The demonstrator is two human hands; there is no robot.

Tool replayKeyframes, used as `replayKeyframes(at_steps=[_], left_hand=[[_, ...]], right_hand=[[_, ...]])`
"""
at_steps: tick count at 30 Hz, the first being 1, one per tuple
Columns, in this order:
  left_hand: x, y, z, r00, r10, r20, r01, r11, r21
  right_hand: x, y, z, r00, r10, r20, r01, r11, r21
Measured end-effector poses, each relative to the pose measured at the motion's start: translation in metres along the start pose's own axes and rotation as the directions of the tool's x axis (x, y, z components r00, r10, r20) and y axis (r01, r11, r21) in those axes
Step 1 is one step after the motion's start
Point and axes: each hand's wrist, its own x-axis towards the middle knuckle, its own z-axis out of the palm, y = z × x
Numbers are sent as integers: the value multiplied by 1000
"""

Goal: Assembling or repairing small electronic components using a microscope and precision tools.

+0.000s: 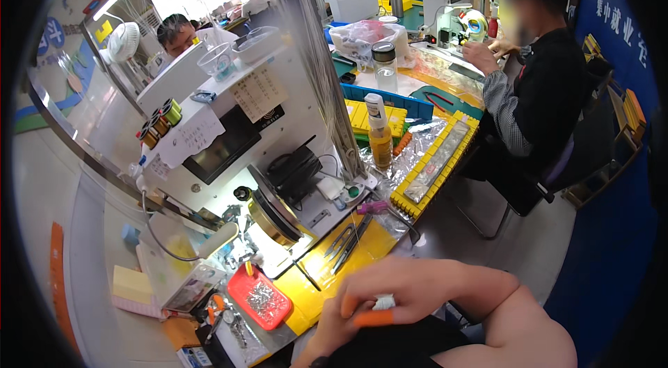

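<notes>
At the lower middle, my hands meet close to my body, away from the workbench surface. My right hand (414,288) reaches across from the right with bent, closed fingers. Against it lies my left hand (334,326), its fingers pressed in and partly hidden. Orange coverings (376,317) show on fingers where the hands meet. A small white ribbed piece (383,302) peeks out between the fingers; its kind is unclear. Nearest on the yellow bench mat (372,243) lie dark tweezers (351,243) and a red tray (243,291) of small silvery parts.
A white machine with a round gold-rimmed part (271,218) stands lit on the bench. Behind the mat are a yellow bottle (380,142), a yellow ridged rack (435,162) and a glass jar (385,65). A co-worker (539,89) sits at the right; pliers (216,309) lie left.
</notes>
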Motion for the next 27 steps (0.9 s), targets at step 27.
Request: replayKeyframes(at_steps=[27], left_hand=[[8,48,-83,895,171,-412,89,837,540]], right_hand=[[33,92,39,880,31,-473,-57,998,-40]])
